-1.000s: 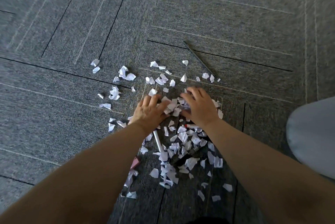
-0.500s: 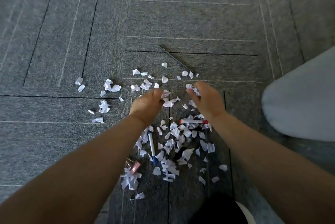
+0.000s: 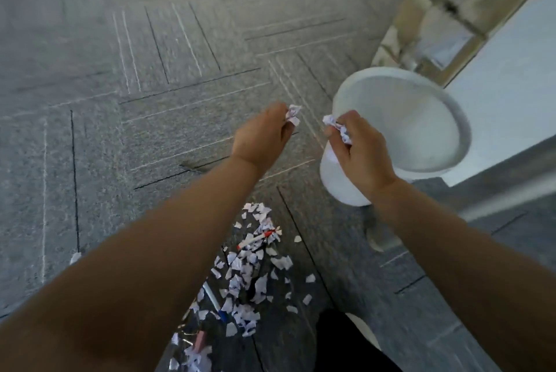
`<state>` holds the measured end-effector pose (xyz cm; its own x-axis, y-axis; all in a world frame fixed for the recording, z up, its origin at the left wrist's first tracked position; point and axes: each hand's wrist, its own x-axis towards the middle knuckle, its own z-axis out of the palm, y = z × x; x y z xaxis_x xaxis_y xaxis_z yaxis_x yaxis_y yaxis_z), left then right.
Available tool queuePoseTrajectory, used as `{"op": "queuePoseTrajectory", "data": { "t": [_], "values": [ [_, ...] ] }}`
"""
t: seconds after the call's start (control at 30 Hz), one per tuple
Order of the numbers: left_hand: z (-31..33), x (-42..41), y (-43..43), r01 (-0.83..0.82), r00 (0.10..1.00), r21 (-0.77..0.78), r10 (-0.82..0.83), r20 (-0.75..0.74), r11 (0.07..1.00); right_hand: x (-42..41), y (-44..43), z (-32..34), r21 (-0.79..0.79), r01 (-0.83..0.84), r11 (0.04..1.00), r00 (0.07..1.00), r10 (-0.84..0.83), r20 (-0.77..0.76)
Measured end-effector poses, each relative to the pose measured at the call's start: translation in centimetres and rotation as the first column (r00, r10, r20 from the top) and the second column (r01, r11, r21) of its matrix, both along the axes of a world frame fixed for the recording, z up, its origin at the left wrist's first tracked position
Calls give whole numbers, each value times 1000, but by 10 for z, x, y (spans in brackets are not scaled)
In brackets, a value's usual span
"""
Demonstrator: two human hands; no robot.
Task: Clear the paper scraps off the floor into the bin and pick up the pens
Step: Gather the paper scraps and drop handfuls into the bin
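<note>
- Left hand [image 3: 261, 136]: raised above the carpet [image 3: 90, 137], fingers pinched together on a small wad of paper scraps [image 3: 293, 115].
- Right hand [image 3: 359, 149]: raised in front of the near wall of the bin [image 3: 340, 182], fingers closed round a second wad of scraps [image 3: 338, 128]; the two hands are near each other but apart.
- Bin: one white round bin, open top facing the camera, standing on the carpet to the right of the hands; its inside looks pale and blurred, contents not readable.
- Loose scraps [image 3: 249, 272]: a scattered heap on the carpet below and between the forearms, too many and too blurred to count.
- Pens, three visible: a red-capped pen [image 3: 255, 240] lying across the top of the heap; a blue-tipped pen [image 3: 214, 301] partly under scraps beside the left forearm; a thin dark pen [image 3: 190, 167] on bare carpet, its near end hidden by the left forearm.
- Pink clip [image 3: 199, 341]: one, near the lower edge, blurred.
- Pale stone-like wall [image 3: 433, 10] and a white panel [image 3: 511, 107] stand behind the bin; both are motion-blurred.
</note>
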<state>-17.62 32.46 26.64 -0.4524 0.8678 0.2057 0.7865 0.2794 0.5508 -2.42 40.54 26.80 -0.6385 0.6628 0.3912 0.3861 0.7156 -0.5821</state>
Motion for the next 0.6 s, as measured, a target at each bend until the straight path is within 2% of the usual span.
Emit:
{"op": "queuePoseTrajectory", "data": {
  "t": [0.1,0.17,0.3,0.4,0.5,0.6],
  "values": [
    [26,20,41,104,995,79,-104,-12,991,24,36,26,80,136,987,990,-133,-42],
    [37,34,72,157,987,101,-152,-48,982,36,68,30,60,228,972,973,-225,-50],
    [32,59,131,217,976,103,-215,-23,971,55,111,16,52,371,927,916,-375,143],
    [9,67,161,336,942,-26,-335,20,942,66,111,7,76,435,897,879,-442,181],
    [-6,68,170,427,881,-280,-465,-84,860,76,101,-1,84,422,903,889,-430,153],
    [-6,63,162,419,861,-314,-483,-162,852,81,96,-9,65,384,921,900,-389,195]
  ]
}}
